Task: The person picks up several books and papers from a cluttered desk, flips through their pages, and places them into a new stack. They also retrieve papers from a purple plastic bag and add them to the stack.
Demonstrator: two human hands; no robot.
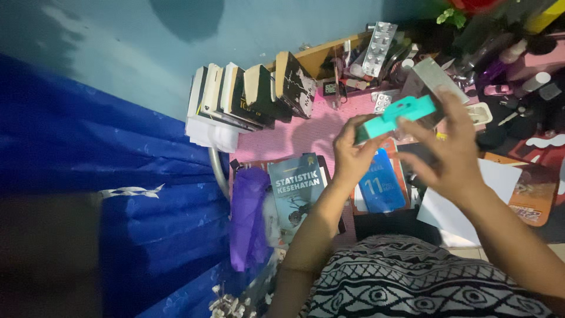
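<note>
Both hands meet at about one o'clock from the centre of the view, over a cluttered pink mat, and between them they hold a small teal box. The left hand has its fingers curled shut round the box's lower left end, thumb on the near face; the right hand closes on the upper right end with thumb and forefinger, the other fingers spread loosely behind. The box sits tilted, its right end higher, clear of everything beneath it. It looks like thin card, so probably light and fairly stiff along its edges but easy to dent on the broad faces; its smooth surface may slip a little. Holding it by the short ends or long edges, as now, seems safer than pressing the flat sides. At eleven o'clock from the box a row of books stands against the blue wall; a blister pack of tablets lies at twelve. Below the hands lie a grey-blue textbook and a blue booklet, with a purple cloth bag at eight o'clock and white paper at four.
</note>
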